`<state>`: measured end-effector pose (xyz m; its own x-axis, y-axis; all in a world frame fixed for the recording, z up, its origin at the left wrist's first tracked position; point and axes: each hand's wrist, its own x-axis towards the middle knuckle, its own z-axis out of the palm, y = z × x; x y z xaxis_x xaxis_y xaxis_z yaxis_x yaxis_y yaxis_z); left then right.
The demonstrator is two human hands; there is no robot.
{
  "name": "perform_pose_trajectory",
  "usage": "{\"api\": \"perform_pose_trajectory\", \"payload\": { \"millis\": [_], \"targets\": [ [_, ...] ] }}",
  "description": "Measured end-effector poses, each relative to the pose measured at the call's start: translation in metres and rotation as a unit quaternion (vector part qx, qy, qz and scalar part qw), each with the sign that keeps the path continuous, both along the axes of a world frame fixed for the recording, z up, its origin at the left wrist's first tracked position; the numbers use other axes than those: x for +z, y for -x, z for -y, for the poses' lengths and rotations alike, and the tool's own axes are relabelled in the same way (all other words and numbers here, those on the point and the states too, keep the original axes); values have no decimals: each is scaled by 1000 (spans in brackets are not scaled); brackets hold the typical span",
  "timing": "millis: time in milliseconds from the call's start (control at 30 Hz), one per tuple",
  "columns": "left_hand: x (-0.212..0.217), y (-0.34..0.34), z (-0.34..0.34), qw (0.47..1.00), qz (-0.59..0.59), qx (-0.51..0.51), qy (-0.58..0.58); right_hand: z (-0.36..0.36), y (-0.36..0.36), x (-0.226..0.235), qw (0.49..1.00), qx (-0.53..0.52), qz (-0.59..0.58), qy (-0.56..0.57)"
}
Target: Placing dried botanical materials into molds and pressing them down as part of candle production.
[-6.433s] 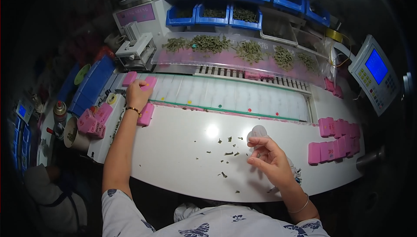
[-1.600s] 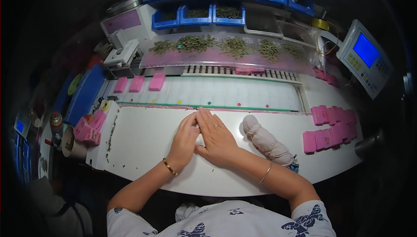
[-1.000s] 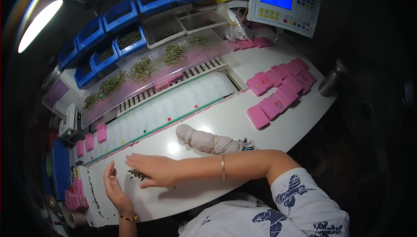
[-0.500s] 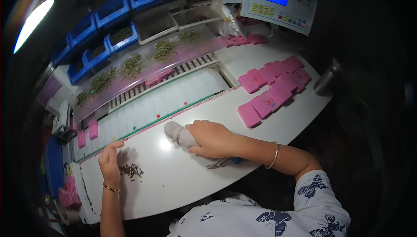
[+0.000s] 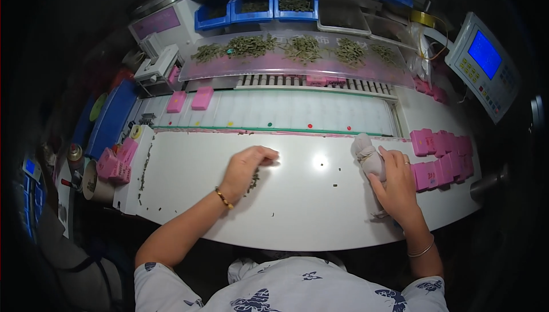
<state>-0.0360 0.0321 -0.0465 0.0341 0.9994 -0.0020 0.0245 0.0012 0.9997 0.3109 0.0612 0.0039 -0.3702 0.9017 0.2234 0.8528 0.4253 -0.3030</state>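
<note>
My right hand (image 5: 397,189) is wrapped around a grey cloth bundle (image 5: 368,158) with a rounded top, at the right of the white table (image 5: 297,220). My left hand (image 5: 245,170) is raised above the table, left of centre. Its fingers are drawn together toward the thumb; anything between them is hidden. Beneath and beside it lies a small heap of dark green-brown bits (image 5: 253,183), partly covered by the hand. A few stray bits (image 5: 335,185) lie between my hands.
Pink blocks (image 5: 440,163) stand in rows at the right, beside a metal cylinder (image 5: 490,187). Beyond the table edge runs a white strip (image 5: 274,109) with small coloured dots. Farther back are a clear shelf (image 5: 274,69) with green heaps, blue bins (image 5: 295,6) and a control panel (image 5: 483,63).
The view has turned and levelled. My right hand has shifted the cloth bundle to the right, leaving a few bits in sight. My left hand is now over the small heap.
</note>
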Motion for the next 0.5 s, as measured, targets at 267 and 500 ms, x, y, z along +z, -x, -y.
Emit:
{"api": "perform_pose_trajectory", "payload": {
  "millis": [267, 500],
  "targets": [
    [19, -36, 26, 993, 95, -55, 53, 45, 36, -11, 969, 238, 21, 59],
    [33, -3, 97, 946, -132, -17, -296, 25, 71, -25, 961, 257, 67, 73]
  ]
}}
